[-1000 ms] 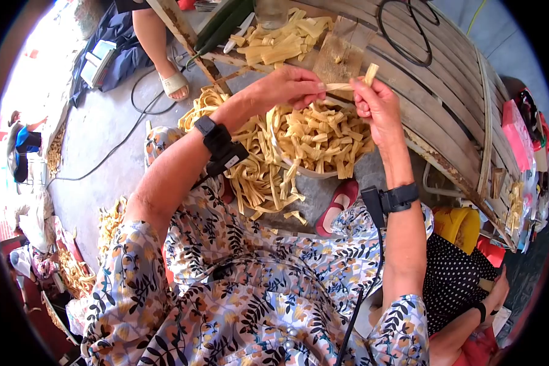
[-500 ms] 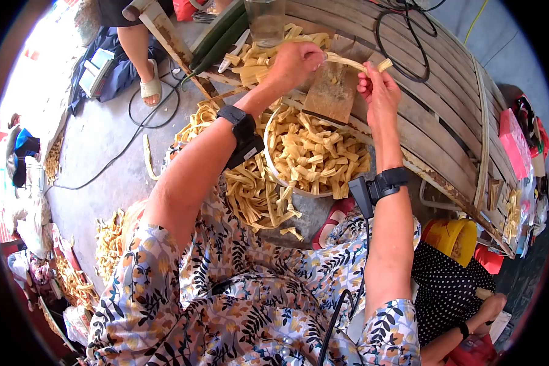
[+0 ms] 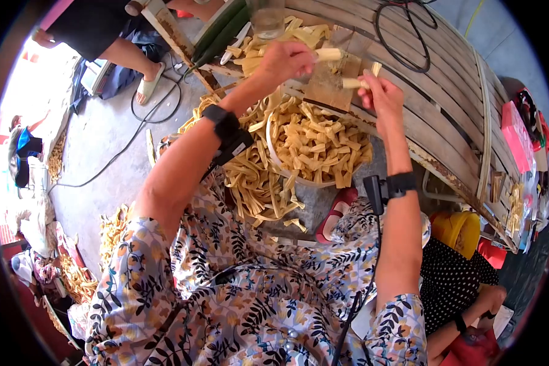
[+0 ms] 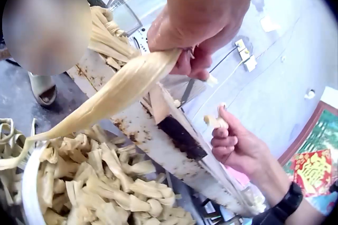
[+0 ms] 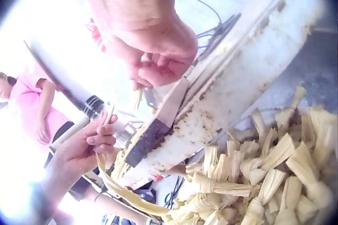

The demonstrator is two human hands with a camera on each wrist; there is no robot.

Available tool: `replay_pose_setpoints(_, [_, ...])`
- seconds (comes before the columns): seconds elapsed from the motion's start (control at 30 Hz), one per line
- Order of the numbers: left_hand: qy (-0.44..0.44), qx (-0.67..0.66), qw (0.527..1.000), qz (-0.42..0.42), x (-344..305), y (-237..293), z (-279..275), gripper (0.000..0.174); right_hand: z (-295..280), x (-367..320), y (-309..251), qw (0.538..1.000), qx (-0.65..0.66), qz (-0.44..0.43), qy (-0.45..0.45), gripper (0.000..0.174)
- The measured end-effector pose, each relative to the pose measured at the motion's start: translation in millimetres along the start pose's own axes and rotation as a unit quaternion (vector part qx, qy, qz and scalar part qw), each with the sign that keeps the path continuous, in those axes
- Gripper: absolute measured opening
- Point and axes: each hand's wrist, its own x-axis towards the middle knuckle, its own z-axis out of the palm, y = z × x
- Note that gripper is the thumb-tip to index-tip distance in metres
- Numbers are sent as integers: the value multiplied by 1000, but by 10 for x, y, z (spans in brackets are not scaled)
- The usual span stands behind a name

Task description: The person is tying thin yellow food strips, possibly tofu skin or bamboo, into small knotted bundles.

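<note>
My left hand (image 3: 287,63) pinches a long, flat pale-yellow strip (image 4: 119,90); a short end sticks out past its fingers, and the rest hangs toward the tub. My right hand (image 3: 384,100) pinches a short knotted piece (image 3: 355,83) of the same material between thumb and fingers. Both hands are over a wooden block (image 3: 324,91) on the bench edge, a gap between them. A thin upright metal blade (image 4: 187,94) shows at the block. Below stands a white-rimmed tub (image 3: 271,146) heaped with knotted pieces (image 3: 323,143).
Loose strips (image 3: 253,183) spill beside the tub. On the slatted bench (image 3: 445,116) lie more flat pieces (image 3: 299,36), a glass jar (image 3: 267,21), green gourds (image 3: 222,33) and a black cable (image 3: 426,55). One person stands at left; another sits at right near a yellow bucket (image 3: 460,232).
The strip that stretched between both hands is now in two parts, one in each hand. Both hands moved up over the block from above the tub. The person at left has shifted.
</note>
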Motion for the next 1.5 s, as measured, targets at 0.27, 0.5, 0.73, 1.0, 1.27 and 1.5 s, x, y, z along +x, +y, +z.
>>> replay_pose_setpoints(0.27, [-157, -144, 974, -82, -423, -52, 145, 14, -154, -628, -63, 971, -216, 7, -103, 25])
replay_pose_setpoints(0.5, [-216, -80, 971, -66, -650, -18, 378, 21, -25, -642, -10, 985, -56, -29, -158, 15])
replay_pose_setpoints(0.73, [-234, -119, 952, -155, -720, -15, 298, 21, -141, -596, 80, 961, -104, -140, -213, 28])
replay_pose_setpoints(1.0, [-104, 288, 909, 282, -851, 19, 588, 13, -97, -657, 29, 966, -130, 70, -213, 28])
replay_pose_setpoints(1.27, [-163, 299, 929, 144, -788, 203, 241, 17, 10, -778, 282, 928, -158, 146, -304, 27])
replay_pose_setpoints(1.5, [-271, -184, 933, -149, -855, -241, 370, 26, 117, -802, 7, 910, 161, 61, -379, 42])
